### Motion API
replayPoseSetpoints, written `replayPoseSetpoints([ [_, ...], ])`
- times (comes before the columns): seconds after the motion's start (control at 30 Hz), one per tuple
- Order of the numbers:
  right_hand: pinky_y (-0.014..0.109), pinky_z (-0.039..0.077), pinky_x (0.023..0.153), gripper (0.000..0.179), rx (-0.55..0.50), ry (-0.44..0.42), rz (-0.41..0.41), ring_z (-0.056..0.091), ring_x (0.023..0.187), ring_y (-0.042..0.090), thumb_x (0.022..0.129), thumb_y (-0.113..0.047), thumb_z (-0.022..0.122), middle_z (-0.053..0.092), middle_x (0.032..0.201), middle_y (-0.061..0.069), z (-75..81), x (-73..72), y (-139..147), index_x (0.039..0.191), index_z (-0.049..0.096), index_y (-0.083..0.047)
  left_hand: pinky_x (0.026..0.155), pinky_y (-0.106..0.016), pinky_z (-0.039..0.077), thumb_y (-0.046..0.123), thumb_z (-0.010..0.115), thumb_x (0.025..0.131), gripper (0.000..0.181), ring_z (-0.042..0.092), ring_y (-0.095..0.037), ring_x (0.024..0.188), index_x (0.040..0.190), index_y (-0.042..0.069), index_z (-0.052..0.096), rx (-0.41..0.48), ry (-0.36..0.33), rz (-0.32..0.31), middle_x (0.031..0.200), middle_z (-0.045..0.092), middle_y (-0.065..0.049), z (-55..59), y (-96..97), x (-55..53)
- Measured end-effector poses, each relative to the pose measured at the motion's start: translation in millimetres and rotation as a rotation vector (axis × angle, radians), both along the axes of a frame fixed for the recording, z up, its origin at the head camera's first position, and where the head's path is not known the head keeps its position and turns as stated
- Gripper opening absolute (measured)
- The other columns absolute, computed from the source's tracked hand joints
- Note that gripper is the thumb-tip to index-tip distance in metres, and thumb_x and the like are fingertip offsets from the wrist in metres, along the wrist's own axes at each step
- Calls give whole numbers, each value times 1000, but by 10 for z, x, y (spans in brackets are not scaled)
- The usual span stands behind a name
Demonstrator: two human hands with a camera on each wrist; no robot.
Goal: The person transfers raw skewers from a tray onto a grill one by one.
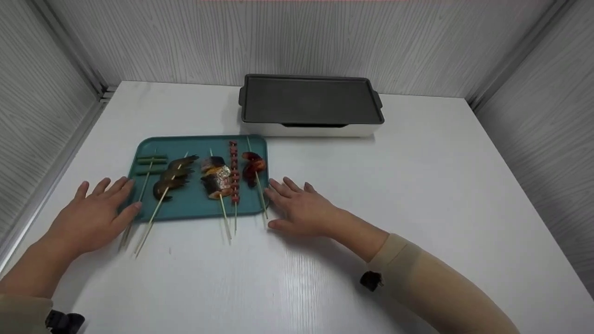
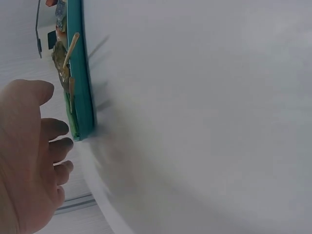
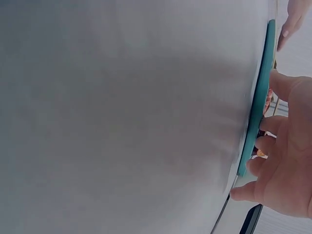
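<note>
A teal tray (image 1: 199, 211) lies on the white table with several bamboo skewers across it, their stick ends reaching past its near edge. From left to right they carry green stalks (image 1: 151, 160), brown-green pieces (image 1: 174, 176), silvery fish chunks (image 1: 216, 178), small pink-red pieces (image 1: 234, 171) and glossy dark red pieces (image 1: 254, 168). My left hand (image 1: 95, 215) is at the tray's left end, fingers spread and straight. Beside the right end, my right hand (image 1: 301, 208) has its fingers extended, their tips at the rim. Whether either hand presses the tray, I cannot tell.
Behind the tray stands a white electric griddle (image 1: 320, 131) with a flat black plate (image 1: 311, 99). Grey wood-grain panels (image 1: 297, 37) wall the table at the back and on both sides.
</note>
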State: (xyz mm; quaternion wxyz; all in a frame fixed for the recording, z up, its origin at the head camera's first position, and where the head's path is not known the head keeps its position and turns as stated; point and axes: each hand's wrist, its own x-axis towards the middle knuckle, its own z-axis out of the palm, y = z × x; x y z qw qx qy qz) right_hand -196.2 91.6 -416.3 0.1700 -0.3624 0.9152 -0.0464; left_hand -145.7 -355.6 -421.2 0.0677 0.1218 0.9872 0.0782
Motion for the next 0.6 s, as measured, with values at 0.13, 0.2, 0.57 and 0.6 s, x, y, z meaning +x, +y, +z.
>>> replayPoseSetpoints([
  [0.13, 66, 19, 126, 82, 4, -10, 2, 6, 163, 25, 108, -61, 48, 9, 178, -3, 11, -6, -7, 172, 16, -21, 119, -76, 11, 46, 35, 115, 74, 23, -63, 148, 156, -16, 36, 2, -27, 10, 162, 31, -39, 2, 12, 20],
  [0.2, 65, 20, 126, 82, 12, -15, 1, 7, 163, 24, 108, -61, 48, 9, 178, -3, 25, -8, -12, 172, 16, -20, 119, -76, 11, 45, 34, 115, 73, 23, -63, 149, 155, -16, 37, 7, -33, 12, 162, 31, -38, 6, 17, 27],
  [0.57, 66, 24, 124, 78, 40, 11, -8, 15, 163, 24, 109, -59, 48, 17, 177, 0, 61, -11, 71, 171, 25, -18, 120, -75, 13, 42, 35, 115, 71, 23, -62, 150, 155, -16, 38, 50, -9, 17, 162, 33, -37, -56, 120, 51],
  [0.6, 66, 24, 124, 78, 37, 6, -10, 15, 162, 24, 109, -59, 48, 17, 177, 0, 64, -8, 91, 171, 25, -17, 121, -74, 12, 42, 34, 115, 71, 23, -62, 150, 155, -16, 38, 54, -10, 16, 162, 33, -37, -64, 132, 51],
])
